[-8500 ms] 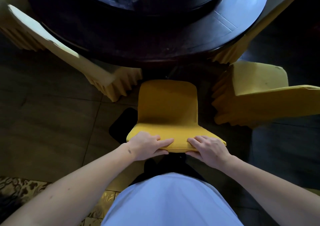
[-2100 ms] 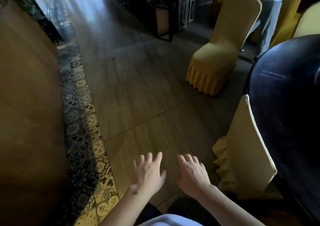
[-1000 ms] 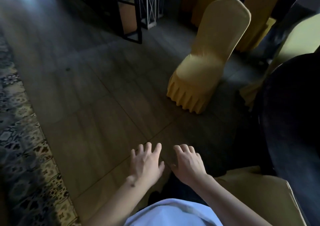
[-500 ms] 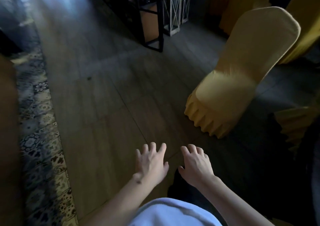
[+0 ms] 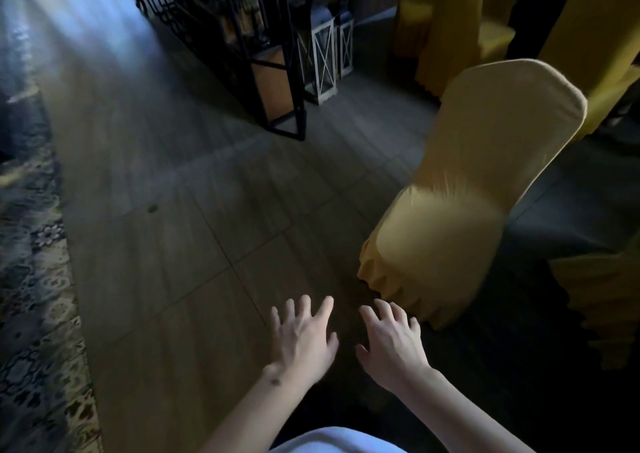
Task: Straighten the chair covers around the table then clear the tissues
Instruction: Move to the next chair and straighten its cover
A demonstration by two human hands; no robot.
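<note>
Head view: bare floor [image 5: 180,230] left of covered chair [image 5: 460,210].

There is one view only, from a wide-angle camera on my head, looking forward and steeply down past my chest. My left hand [image 5: 304,338] and right hand [image 5: 391,340] sit low in the middle of the picture, close to the lens, forearms running in from the bottom edge. Beyond them lies the floor [image 5: 194,217] — near at the bottom, farther off toward the top. A yellow covered chair [image 5: 460,189] stands to the right, near my hands, and a black metal shelf [image 5: 242,40] stands farther off at the top. Straight lines bend toward the edges. No second view shares this scene.
</note>
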